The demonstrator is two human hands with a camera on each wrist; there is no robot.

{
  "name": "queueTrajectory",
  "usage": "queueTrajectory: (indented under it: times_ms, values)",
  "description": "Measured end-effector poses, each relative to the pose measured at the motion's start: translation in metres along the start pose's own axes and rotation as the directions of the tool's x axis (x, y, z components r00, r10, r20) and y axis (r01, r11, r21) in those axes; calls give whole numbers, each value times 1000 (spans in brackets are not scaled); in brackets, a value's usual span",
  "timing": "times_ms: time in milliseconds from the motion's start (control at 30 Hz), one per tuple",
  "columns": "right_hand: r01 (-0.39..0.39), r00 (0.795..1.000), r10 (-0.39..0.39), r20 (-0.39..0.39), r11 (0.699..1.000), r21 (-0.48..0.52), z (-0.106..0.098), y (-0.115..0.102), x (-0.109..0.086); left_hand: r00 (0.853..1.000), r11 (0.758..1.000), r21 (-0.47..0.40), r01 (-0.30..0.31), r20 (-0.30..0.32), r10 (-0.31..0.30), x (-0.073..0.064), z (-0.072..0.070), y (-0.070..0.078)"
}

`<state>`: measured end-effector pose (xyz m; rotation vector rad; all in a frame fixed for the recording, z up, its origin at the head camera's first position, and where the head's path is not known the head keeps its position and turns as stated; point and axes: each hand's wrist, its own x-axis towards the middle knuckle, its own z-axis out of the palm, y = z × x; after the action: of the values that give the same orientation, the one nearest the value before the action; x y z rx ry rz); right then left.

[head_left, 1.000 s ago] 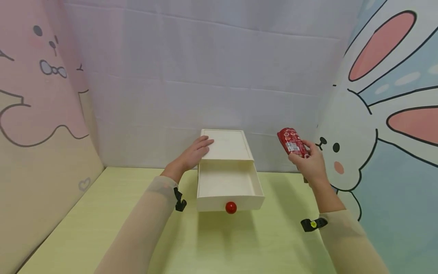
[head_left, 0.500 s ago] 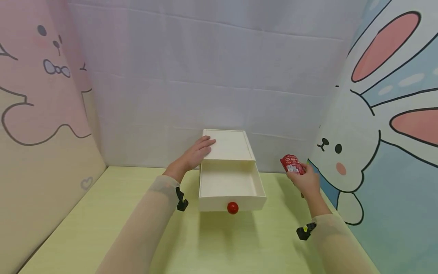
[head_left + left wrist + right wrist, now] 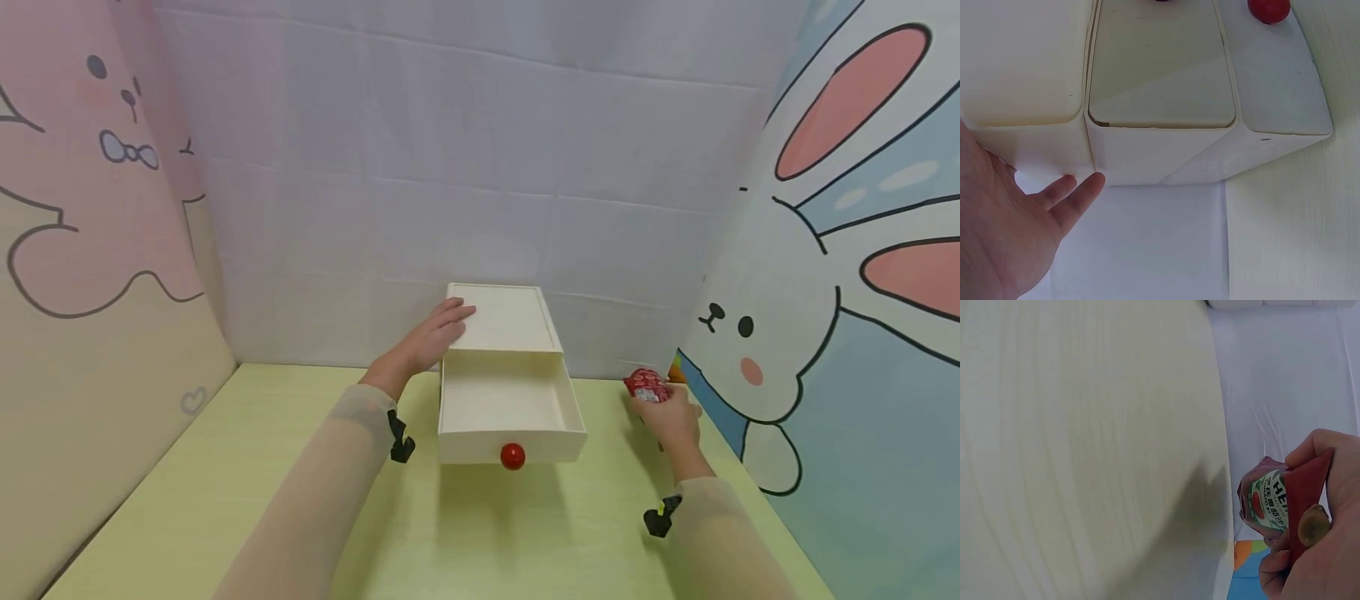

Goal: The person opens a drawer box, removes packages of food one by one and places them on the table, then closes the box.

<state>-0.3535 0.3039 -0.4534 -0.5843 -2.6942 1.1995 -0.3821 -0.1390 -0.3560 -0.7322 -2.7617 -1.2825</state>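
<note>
My right hand (image 3: 675, 421) grips a red ketchup pouch (image 3: 647, 386) above the back right of the table. In the right wrist view the pouch (image 3: 1266, 503) shows a label with a tomato, and a brown ridged cap (image 3: 1313, 526) sticks out between fingers and palm. On the left side of the top of a white drawer cabinet (image 3: 510, 321), my left hand (image 3: 427, 342) rests with fingers extended. The cabinet's top drawer (image 3: 476, 447), with a round red knob (image 3: 512, 456), is pulled out with nothing visible inside. Lower drawer fronts (image 3: 1160, 69) appear in the left wrist view.
The cabinet stands on a pale yellow-green table (image 3: 300, 467) in front of a white cloth backdrop (image 3: 360, 208). A rabbit-printed panel (image 3: 780, 333) borders the right side, and a pink and cream printed panel (image 3: 97, 275) the left.
My right hand has lowered the ketchup pouch toward the back right of the table. The left hand and the cabinet have stayed in place.
</note>
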Motion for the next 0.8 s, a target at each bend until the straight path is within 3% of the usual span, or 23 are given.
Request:
queueTrajectory:
  times_ms: [467, 633, 800]
  values:
    - [-157, 985, 159, 67, 987, -35, 13, -3, 8, 1000, 1000, 2, 10, -3, -10, 0, 0, -1]
    - [-126, 982, 124, 145, 992, 9, 14, -7, 8, 1000, 1000, 11, 11, -4, -11, 1, 0, -2]
    - [-98, 971, 69, 230, 989, 114, 17, -13, 4, 1000, 1000, 12, 11, -3, -11, 1, 0, -3]
